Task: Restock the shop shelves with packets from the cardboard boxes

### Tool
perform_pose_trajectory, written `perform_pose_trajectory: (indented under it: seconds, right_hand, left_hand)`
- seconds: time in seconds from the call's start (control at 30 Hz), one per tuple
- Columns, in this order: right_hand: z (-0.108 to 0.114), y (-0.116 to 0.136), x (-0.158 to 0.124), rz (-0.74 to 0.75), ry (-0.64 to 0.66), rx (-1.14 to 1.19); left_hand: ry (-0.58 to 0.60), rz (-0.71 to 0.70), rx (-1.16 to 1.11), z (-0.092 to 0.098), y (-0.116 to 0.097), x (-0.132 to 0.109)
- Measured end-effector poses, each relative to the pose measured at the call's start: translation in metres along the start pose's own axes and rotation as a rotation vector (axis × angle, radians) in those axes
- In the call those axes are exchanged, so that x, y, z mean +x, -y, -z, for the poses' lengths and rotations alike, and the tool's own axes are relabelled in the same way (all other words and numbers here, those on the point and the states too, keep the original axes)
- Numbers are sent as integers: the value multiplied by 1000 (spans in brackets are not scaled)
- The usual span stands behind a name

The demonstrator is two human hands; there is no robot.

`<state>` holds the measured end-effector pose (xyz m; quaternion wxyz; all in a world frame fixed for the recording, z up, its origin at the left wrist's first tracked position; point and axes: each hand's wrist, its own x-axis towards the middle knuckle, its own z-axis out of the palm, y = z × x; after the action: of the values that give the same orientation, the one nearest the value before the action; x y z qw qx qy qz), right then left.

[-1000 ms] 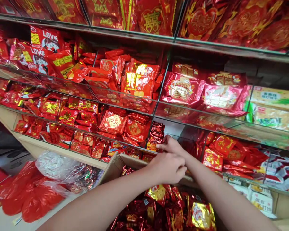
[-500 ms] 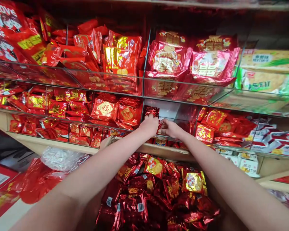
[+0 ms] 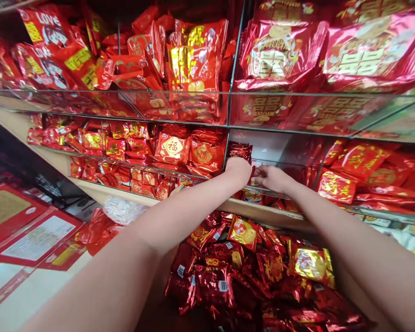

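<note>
Both my arms reach over a cardboard box [image 3: 174,251] full of dark red foil snack packets [image 3: 214,281] toward a glass shelf compartment [image 3: 269,150]. My left hand [image 3: 238,169] is closed around dark red packets at the compartment's left side, just below a small stack of dark red packets [image 3: 240,150] that stands there. Beside it, my right hand [image 3: 271,177] rests on the compartment's front edge with its fingers curled and pinched toward the left hand. What those fingers grip is hidden.
Glass-fronted shelves hold red and gold packets [image 3: 173,147] to the left, larger pink-red bags [image 3: 280,55] above and red packets [image 3: 359,170] to the right. Flat red boxes [image 3: 31,230] and a clear plastic bag [image 3: 122,210] lie lower left.
Both hands went from near the box's rim up into the glass compartment, then stayed there. The camera has moved closer and tilted down.
</note>
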<state>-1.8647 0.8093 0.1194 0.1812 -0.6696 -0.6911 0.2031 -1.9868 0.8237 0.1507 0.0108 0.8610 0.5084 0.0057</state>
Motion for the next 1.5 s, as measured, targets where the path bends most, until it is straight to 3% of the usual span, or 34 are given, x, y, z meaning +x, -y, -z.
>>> perform_pose_trajectory:
  seconds: [0.13,0.23,0.33,0.43,0.5,0.57,0.6,0.73,0.8,0.87,1.0,1.17,1.27,1.4,1.5]
  right_hand:
    - [-2,2,-2,22,-98,-13]
    - [3,5,-7,86,-223,-49]
    - [15,14,-27,148,-433,-28]
    - [16,37,-69,317,-588,60]
    - [0,59,-102,454,-443,81]
    - [-29,81,-126,605,-117,1]
    - [-46,92,-132,591,-36,-68]
    - [-108,116,-129,244,135,-301]
    - [-126,119,-122,152,198,-359]
    - [-134,118,-120,120,178,-336]
    - [-116,108,-127,251,14,-116]
    - [-43,81,-141,344,-184,418]
    - [-8,66,-142,265,-360,752]
    - [0,59,-139,123,-525,964]
    - [-8,58,-138,85,-584,855]
  left_hand:
    - [-36,-9,23,4,0,-6]
    - [-118,-44,14,18,1,-18]
    - [-242,-121,-2,38,10,-44]
    - [-411,-229,-119,49,30,-85]
    - [-494,-264,-299,43,44,-115]
    - [-528,-201,-429,27,55,-139]
    - [-534,-173,-480,18,59,-147]
    - [-566,-209,-609,-14,64,-163]
    - [-585,-275,-608,-20,64,-164]
    - [-578,-316,-609,-19,64,-166]
    - [-523,-342,-686,-5,60,-170]
    - [-554,-199,-865,20,39,-169]
    - [-553,-85,-900,26,19,-156]
    - [-586,-27,-873,25,-3,-132]
    - [-610,-62,-855,20,-10,-122]
